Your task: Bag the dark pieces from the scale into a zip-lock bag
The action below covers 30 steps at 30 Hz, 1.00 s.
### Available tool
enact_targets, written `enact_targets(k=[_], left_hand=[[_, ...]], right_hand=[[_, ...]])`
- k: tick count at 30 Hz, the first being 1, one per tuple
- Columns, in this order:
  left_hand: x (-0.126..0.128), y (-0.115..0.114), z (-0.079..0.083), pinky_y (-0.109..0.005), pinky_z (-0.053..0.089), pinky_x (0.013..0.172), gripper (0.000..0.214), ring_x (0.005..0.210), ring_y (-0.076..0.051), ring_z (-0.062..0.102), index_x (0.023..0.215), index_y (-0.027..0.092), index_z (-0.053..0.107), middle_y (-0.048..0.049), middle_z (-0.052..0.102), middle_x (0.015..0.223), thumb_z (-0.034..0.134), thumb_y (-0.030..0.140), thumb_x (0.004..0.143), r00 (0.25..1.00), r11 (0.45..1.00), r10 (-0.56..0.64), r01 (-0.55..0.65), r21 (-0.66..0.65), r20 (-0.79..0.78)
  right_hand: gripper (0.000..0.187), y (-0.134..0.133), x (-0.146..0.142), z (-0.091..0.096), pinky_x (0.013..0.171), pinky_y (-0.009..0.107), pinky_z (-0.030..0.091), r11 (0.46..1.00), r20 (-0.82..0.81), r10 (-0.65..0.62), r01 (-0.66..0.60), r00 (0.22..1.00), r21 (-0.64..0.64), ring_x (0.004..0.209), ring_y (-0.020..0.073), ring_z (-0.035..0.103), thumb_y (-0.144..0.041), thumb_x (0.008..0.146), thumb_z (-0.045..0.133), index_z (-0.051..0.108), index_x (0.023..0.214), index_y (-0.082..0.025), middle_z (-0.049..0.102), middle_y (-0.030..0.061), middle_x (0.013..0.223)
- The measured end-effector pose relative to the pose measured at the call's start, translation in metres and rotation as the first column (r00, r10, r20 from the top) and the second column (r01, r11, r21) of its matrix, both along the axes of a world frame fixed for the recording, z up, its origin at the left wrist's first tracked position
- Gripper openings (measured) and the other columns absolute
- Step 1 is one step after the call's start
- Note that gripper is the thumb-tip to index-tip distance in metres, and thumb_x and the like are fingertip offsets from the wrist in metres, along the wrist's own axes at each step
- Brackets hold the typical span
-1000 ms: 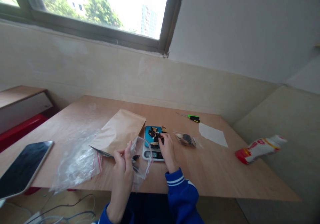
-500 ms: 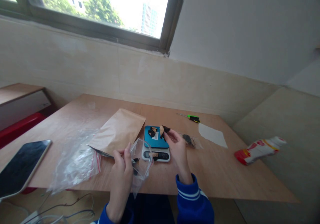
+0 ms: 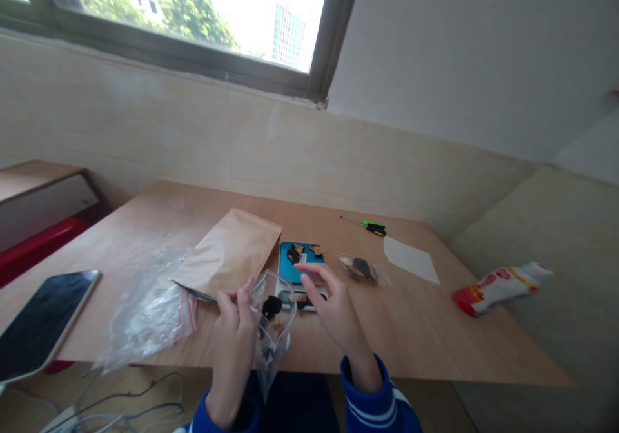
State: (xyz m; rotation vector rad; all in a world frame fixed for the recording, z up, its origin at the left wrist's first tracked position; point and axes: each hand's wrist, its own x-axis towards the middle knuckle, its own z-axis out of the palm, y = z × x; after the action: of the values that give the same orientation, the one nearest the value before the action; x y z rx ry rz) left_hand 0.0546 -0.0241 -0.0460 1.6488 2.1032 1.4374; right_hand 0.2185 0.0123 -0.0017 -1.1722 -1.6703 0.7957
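My left hand (image 3: 235, 330) pinches the rim of a small clear zip bag (image 3: 275, 330) and holds it open above the table's near edge. Dark and tan dried pieces (image 3: 272, 309) lie inside the bag. Just right of the bag's mouth, my right hand (image 3: 333, 307) hovers with fingers spread and nothing in them. Behind it stands a small kitchen scale (image 3: 300, 272) with a blue top, and a few dried pieces (image 3: 304, 250) rest at its far end. A brown paper pouch (image 3: 229, 252) lies left of the scale.
The wooden table (image 3: 435, 330) also carries a heap of clear zip bags (image 3: 149, 307), a filled small bag (image 3: 360, 269), a green-handled screwdriver (image 3: 372, 227), a white paper sheet (image 3: 411, 259), a red-and-white packet (image 3: 498, 288) and a tablet (image 3: 43, 323).
My right hand lifted dried pieces off the scale, carried them to the bag and let them go inside. It now hangs open beside the bag. Fewer pieces remain on the scale.
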Motion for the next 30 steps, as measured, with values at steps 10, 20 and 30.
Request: enact_targets(k=[10, 20, 30], left_hand=[[0.0, 0.0, 0.016, -0.033, 0.046, 0.053, 0.022, 0.067, -0.026, 0.064, 0.079, 0.023, 0.044, -0.0094, 0.062, 0.076, 0.037, 0.043, 0.086, 0.907, 0.981, 0.089, -0.009, -0.193, 0.411], [0.001, 0.0, 0.012, -0.034, 0.043, 0.053, 0.022, 0.063, -0.025, 0.062, 0.082, 0.024, 0.039, -0.0069, 0.061, 0.072, 0.036, 0.044, 0.087, 0.887, 0.974, 0.098, 0.009, -0.228, 0.45], [-0.008, -0.001, 0.01, -0.035, 0.044, 0.056, 0.025, 0.063, -0.026, 0.062, 0.082, 0.024, 0.043, -0.0051, 0.062, 0.068, 0.037, 0.047, 0.087, 0.901, 0.978, 0.099, -0.011, -0.207, 0.422]], right_hand=[[0.021, 0.0, 0.008, -0.069, 0.09, 0.044, 0.047, 0.983, 0.617, -0.18, 0.156, 0.766, 0.094, 0.098, 0.0279, 0.055, -0.009, 0.075, 0.067, 0.068, 0.094, -0.017, 0.055, 0.0107, 0.101], [0.012, 0.001, 0.013, -0.01, 0.085, 0.04, 0.047, 0.899, 0.303, -0.38, 0.272, 0.874, 0.343, 0.093, 0.0234, 0.056, -0.024, 0.086, 0.062, 0.062, 0.097, -0.021, 0.056, 0.0063, 0.095], [0.03, 0.04, 0.002, -0.007, 0.101, 0.037, 0.043, 0.968, 0.476, -0.18, 0.069, 0.861, 0.24, 0.116, 0.0216, 0.055, -0.03, 0.096, 0.044, 0.057, 0.122, -0.02, 0.055, 0.0106, 0.123]])
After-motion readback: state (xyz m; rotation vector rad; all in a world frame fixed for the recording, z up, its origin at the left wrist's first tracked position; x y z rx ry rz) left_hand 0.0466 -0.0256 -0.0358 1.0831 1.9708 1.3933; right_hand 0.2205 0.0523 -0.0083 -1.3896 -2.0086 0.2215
